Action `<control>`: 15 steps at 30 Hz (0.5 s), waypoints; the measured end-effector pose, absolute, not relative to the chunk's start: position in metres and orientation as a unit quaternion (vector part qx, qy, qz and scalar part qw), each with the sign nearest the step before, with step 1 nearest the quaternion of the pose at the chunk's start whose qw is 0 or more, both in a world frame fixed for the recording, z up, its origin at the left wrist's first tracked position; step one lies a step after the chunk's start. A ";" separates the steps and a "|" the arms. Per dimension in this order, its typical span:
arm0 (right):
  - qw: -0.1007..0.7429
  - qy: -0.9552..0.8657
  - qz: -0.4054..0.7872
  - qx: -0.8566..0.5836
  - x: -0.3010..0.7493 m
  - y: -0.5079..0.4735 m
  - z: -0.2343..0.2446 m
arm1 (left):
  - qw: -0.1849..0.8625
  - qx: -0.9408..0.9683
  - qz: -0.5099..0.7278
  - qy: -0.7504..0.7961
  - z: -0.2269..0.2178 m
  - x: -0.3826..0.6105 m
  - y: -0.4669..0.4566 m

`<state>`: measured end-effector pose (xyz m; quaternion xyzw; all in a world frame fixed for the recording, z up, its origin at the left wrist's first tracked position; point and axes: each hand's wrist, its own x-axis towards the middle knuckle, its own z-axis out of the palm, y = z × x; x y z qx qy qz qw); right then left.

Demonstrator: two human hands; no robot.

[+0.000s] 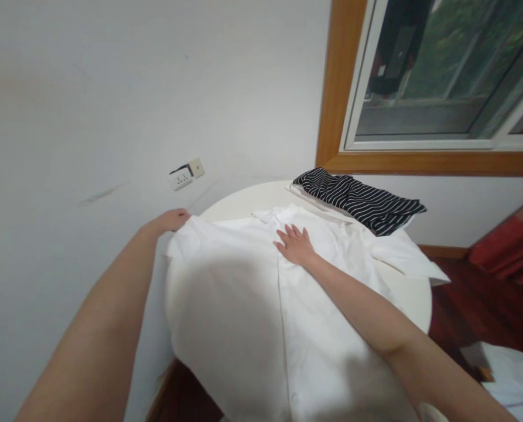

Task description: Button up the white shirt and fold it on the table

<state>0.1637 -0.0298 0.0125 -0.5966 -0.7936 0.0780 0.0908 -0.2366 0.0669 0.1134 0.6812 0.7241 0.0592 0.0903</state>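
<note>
A white button-up shirt [230,281] lies spread front side up over a round white table [421,305], its collar toward the wall and its lower part hanging off the near side. At the shirt's left shoulder, by the table's edge, my left hand [174,220] is closed on the fabric; its fingertips are partly hidden. My right hand [295,243] rests flat on the shirt just below the collar, fingers spread, holding nothing. One short sleeve stretches out to the right past the table's rim.
Black-and-white striped folded cloth [358,199] lies at the table's back right. A wall socket [181,179] is just beyond my left hand. A wood-framed window [419,161] stands behind, red fabric [511,246] at right, and white items [507,375] low at right.
</note>
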 end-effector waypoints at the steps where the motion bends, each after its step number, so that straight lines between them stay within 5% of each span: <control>1: 0.091 -0.794 0.078 -0.596 0.164 -0.030 0.013 | 0.049 0.686 0.066 0.723 0.116 -0.228 0.074; 5: 0.095 -0.795 0.071 -0.594 0.164 -0.030 0.013 | -0.122 0.709 0.125 0.683 0.118 -0.194 0.096; 11: 0.098 -0.796 0.072 -0.593 0.166 -0.029 0.011 | -0.071 0.728 0.083 0.676 0.084 -0.181 0.078; 15: 0.103 -0.796 0.075 -0.592 0.165 -0.029 0.011 | -0.149 0.655 0.104 0.734 0.059 -0.183 0.038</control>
